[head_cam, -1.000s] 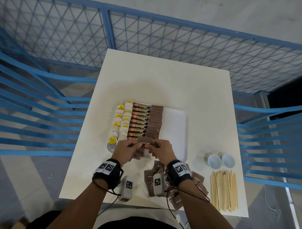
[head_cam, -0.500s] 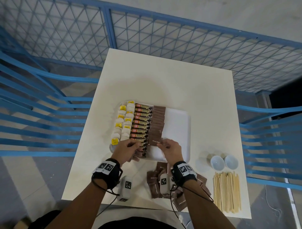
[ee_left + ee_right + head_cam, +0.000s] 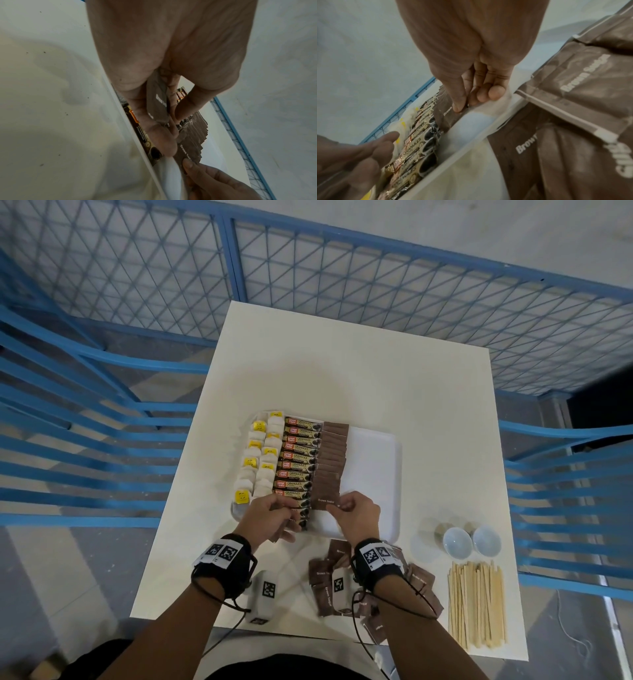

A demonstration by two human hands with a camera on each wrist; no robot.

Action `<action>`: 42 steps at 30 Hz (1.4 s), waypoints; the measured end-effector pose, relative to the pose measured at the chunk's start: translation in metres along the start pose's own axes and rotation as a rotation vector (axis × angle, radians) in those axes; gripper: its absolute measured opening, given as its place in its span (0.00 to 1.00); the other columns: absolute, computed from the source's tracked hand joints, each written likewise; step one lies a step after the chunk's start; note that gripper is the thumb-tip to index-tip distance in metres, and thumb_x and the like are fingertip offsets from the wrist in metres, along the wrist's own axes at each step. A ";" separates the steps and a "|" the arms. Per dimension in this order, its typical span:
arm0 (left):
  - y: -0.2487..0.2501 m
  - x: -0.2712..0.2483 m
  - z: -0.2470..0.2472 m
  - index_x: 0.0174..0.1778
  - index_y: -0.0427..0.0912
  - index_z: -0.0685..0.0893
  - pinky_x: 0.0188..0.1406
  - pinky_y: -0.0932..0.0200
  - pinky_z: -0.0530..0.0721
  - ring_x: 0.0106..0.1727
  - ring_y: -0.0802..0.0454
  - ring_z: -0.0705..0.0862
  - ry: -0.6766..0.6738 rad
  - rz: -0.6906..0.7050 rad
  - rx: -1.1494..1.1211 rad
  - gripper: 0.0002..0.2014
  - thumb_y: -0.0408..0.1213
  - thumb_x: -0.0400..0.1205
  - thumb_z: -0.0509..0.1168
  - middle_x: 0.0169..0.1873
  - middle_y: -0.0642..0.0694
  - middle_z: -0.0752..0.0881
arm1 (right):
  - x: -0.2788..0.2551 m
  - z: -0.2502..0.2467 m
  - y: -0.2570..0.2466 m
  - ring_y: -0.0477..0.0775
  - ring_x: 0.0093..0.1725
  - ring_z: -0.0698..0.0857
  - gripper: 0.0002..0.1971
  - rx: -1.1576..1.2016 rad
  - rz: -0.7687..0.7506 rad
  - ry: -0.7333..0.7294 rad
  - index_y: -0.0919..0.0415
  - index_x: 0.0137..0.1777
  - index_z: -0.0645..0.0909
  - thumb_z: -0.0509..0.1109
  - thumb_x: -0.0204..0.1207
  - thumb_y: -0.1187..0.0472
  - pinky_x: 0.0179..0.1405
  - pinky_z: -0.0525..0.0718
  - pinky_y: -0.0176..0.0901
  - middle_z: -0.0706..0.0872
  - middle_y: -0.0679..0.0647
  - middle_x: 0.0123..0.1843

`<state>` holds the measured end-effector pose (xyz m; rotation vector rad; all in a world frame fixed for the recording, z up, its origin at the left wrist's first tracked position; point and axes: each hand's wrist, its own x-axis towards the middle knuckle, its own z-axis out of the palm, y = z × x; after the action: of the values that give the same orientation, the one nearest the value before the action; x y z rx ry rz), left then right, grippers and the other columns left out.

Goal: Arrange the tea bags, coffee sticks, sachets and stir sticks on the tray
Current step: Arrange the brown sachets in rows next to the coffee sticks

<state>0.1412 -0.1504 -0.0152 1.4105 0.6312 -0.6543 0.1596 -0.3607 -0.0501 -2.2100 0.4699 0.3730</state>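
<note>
Sachet (image 3: 324, 502) now lower, on tray (image 3: 376, 460).

coffee sticks (image 3: 298, 463) — glossy foil; sachets (image 3: 330, 460) — matt brown paper; stir sticks (image 3: 476, 604) — pale wood; tray (image 3: 373, 470) — smooth white plastic

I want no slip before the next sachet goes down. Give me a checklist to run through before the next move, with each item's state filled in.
1. Right hand pinches the brown sugar sachet at the near end of the sachet row: ok.
2. That sachet lies flat and released: not ok, the fingers are on it.
3. Left hand holds spare sachets for the next placements: ok.
4. Bare floor on the right of the tray for another column: ok.
5. Loose sachets on the table near the right wrist, within reach: ok.
6. Stir sticks on the tray: not ok, they lie on the table.
</note>
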 end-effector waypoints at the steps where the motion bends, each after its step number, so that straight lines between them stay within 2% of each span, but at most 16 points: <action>1: 0.000 0.001 0.000 0.58 0.30 0.84 0.32 0.47 0.91 0.38 0.37 0.91 0.003 -0.006 0.004 0.13 0.16 0.84 0.58 0.42 0.33 0.90 | 0.000 0.000 -0.001 0.37 0.34 0.83 0.09 -0.003 0.006 -0.002 0.55 0.41 0.87 0.85 0.68 0.56 0.33 0.75 0.19 0.87 0.41 0.34; 7: 0.000 0.000 0.001 0.61 0.28 0.82 0.27 0.53 0.88 0.44 0.35 0.92 -0.034 -0.025 0.012 0.24 0.09 0.75 0.51 0.46 0.32 0.90 | -0.003 -0.002 -0.003 0.36 0.36 0.84 0.13 0.002 0.042 0.019 0.54 0.44 0.86 0.85 0.68 0.50 0.33 0.75 0.19 0.88 0.43 0.35; 8: 0.000 0.000 0.000 0.62 0.28 0.82 0.30 0.52 0.89 0.46 0.35 0.93 -0.046 -0.015 0.005 0.24 0.09 0.76 0.51 0.47 0.32 0.90 | -0.004 -0.003 -0.003 0.36 0.36 0.84 0.13 0.001 0.045 0.032 0.53 0.44 0.86 0.84 0.68 0.49 0.33 0.75 0.20 0.88 0.43 0.36; 11: -0.002 0.000 -0.002 0.65 0.33 0.79 0.50 0.36 0.90 0.54 0.34 0.93 -0.082 0.031 -0.035 0.23 0.09 0.80 0.53 0.51 0.32 0.90 | -0.009 -0.006 -0.005 0.37 0.36 0.84 0.10 0.022 0.039 0.088 0.53 0.44 0.86 0.81 0.72 0.49 0.35 0.74 0.27 0.88 0.44 0.36; 13: -0.002 -0.002 -0.001 0.69 0.36 0.75 0.48 0.38 0.91 0.58 0.35 0.92 -0.108 0.048 -0.081 0.23 0.10 0.83 0.56 0.57 0.30 0.89 | -0.013 -0.005 -0.009 0.37 0.36 0.83 0.05 0.048 -0.007 0.076 0.53 0.45 0.87 0.78 0.75 0.54 0.38 0.74 0.29 0.88 0.44 0.36; 17: -0.002 -0.005 0.000 0.76 0.38 0.72 0.35 0.50 0.89 0.50 0.38 0.90 -0.124 0.065 -0.092 0.28 0.14 0.82 0.66 0.58 0.33 0.88 | -0.019 -0.002 -0.028 0.32 0.42 0.85 0.03 0.096 -0.131 -0.183 0.52 0.49 0.91 0.76 0.78 0.55 0.41 0.77 0.21 0.90 0.40 0.43; 19: -0.002 -0.005 0.001 0.76 0.39 0.73 0.37 0.50 0.90 0.47 0.41 0.91 -0.137 0.049 -0.119 0.29 0.15 0.81 0.69 0.56 0.33 0.89 | -0.020 0.002 -0.037 0.30 0.43 0.84 0.06 0.036 -0.210 -0.298 0.51 0.53 0.91 0.76 0.79 0.53 0.42 0.76 0.19 0.89 0.38 0.43; 22: -0.001 -0.005 0.002 0.73 0.39 0.75 0.45 0.45 0.93 0.51 0.42 0.93 -0.133 0.039 -0.131 0.28 0.16 0.79 0.71 0.57 0.33 0.90 | -0.017 0.004 -0.042 0.32 0.43 0.81 0.07 -0.069 -0.273 -0.360 0.51 0.54 0.91 0.77 0.79 0.53 0.43 0.74 0.23 0.86 0.37 0.43; 25: 0.001 -0.008 0.001 0.69 0.30 0.79 0.51 0.36 0.93 0.53 0.34 0.93 -0.095 0.049 -0.126 0.19 0.22 0.82 0.72 0.54 0.32 0.92 | -0.012 0.003 -0.041 0.36 0.43 0.83 0.01 -0.010 -0.210 -0.319 0.50 0.48 0.89 0.76 0.79 0.56 0.43 0.75 0.26 0.88 0.40 0.43; 27: 0.005 -0.011 0.001 0.63 0.25 0.81 0.44 0.41 0.94 0.46 0.33 0.94 -0.026 0.063 -0.132 0.13 0.27 0.85 0.70 0.47 0.33 0.93 | -0.010 0.003 -0.039 0.39 0.40 0.84 0.04 0.078 -0.168 -0.271 0.49 0.43 0.86 0.76 0.79 0.57 0.43 0.79 0.30 0.89 0.43 0.40; 29: 0.009 -0.015 0.003 0.59 0.25 0.82 0.38 0.44 0.94 0.42 0.33 0.94 0.028 0.092 -0.117 0.11 0.30 0.87 0.69 0.41 0.35 0.93 | -0.010 0.005 -0.039 0.45 0.37 0.84 0.06 0.114 -0.139 -0.270 0.48 0.42 0.84 0.75 0.80 0.57 0.43 0.82 0.40 0.89 0.47 0.40; 31: 0.011 -0.017 0.005 0.57 0.25 0.81 0.34 0.45 0.93 0.40 0.34 0.94 0.035 0.118 -0.097 0.11 0.31 0.87 0.69 0.39 0.37 0.93 | -0.011 0.008 -0.040 0.46 0.36 0.84 0.04 0.133 -0.139 -0.290 0.47 0.44 0.83 0.74 0.81 0.53 0.42 0.82 0.42 0.90 0.49 0.42; 33: 0.012 -0.017 0.005 0.55 0.26 0.82 0.32 0.46 0.93 0.40 0.38 0.94 0.032 0.133 -0.056 0.10 0.33 0.87 0.69 0.39 0.40 0.93 | -0.013 0.010 -0.042 0.45 0.36 0.84 0.06 0.135 -0.171 -0.297 0.48 0.46 0.84 0.74 0.80 0.48 0.41 0.83 0.41 0.91 0.48 0.43; 35: 0.011 -0.015 0.005 0.54 0.28 0.84 0.31 0.46 0.93 0.42 0.42 0.94 0.038 0.143 -0.035 0.09 0.34 0.88 0.69 0.42 0.39 0.92 | -0.014 0.011 -0.043 0.43 0.33 0.84 0.06 0.135 -0.198 -0.266 0.49 0.44 0.86 0.75 0.79 0.48 0.39 0.83 0.40 0.90 0.47 0.40; 38: 0.011 -0.014 0.006 0.58 0.33 0.87 0.31 0.46 0.92 0.45 0.35 0.93 0.044 0.133 -0.085 0.10 0.36 0.89 0.67 0.50 0.32 0.91 | -0.016 0.011 -0.045 0.42 0.28 0.83 0.06 0.224 -0.172 -0.210 0.52 0.40 0.87 0.77 0.78 0.54 0.34 0.82 0.41 0.90 0.47 0.34; 42: 0.009 -0.016 0.009 0.60 0.30 0.87 0.37 0.47 0.93 0.43 0.34 0.92 -0.055 0.099 -0.085 0.12 0.32 0.83 0.74 0.47 0.31 0.93 | -0.016 0.008 -0.044 0.46 0.26 0.83 0.07 0.302 -0.123 -0.141 0.56 0.42 0.90 0.75 0.80 0.55 0.30 0.81 0.40 0.89 0.52 0.31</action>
<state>0.1377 -0.1580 0.0031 1.3314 0.5363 -0.5789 0.1650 -0.3253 -0.0185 -1.8941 0.2907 0.3638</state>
